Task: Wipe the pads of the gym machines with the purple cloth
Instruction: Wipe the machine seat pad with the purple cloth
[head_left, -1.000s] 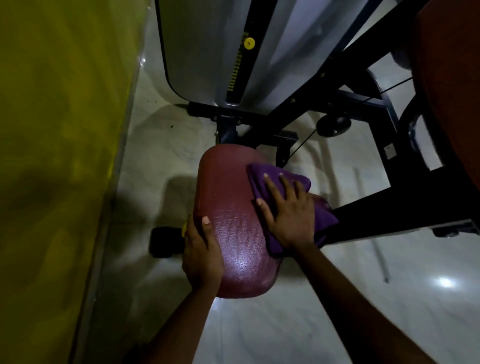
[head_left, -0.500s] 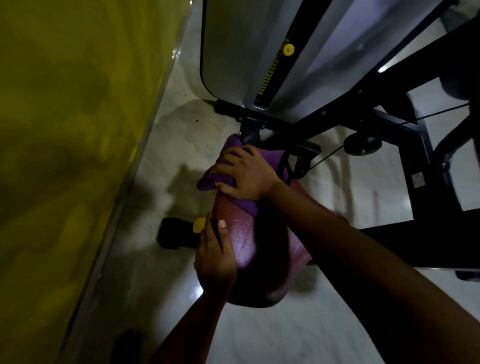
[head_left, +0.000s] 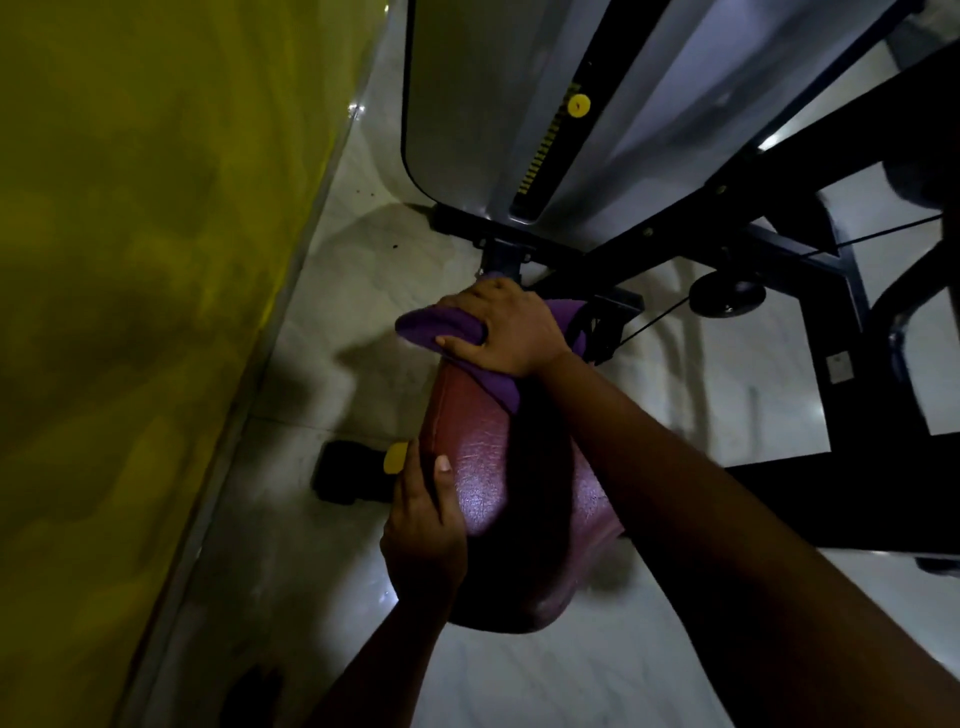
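Maroon vinyl, creased and shiny under the light: that's the seat pad (head_left: 498, 467), and the purple cloth (head_left: 431, 327) sits bunched right at its far end, one fold hanging out past the far-left corner. The right hand (head_left: 498, 327) has a clenched grip on that cloth, fingers curled into the wad and bearing down on the pad. The left hand (head_left: 423, 540) takes the pad's left edge, thumb on top and fingers tucked under out of sight, so its grip is on the pad itself. Now the risks, as I read them: the cloth is balled up, so a pass could touch only a narrow strip and leave patches. The loose fold could slide off the far end. The black frame (head_left: 613, 312) and a thin cable (head_left: 654, 317) lie just beyond, and a long push could bang knuckles or snag fabric there. As for containers, no bucket, bottle or bin shows anywhere, only pale floor (head_left: 363, 260) around the machine.
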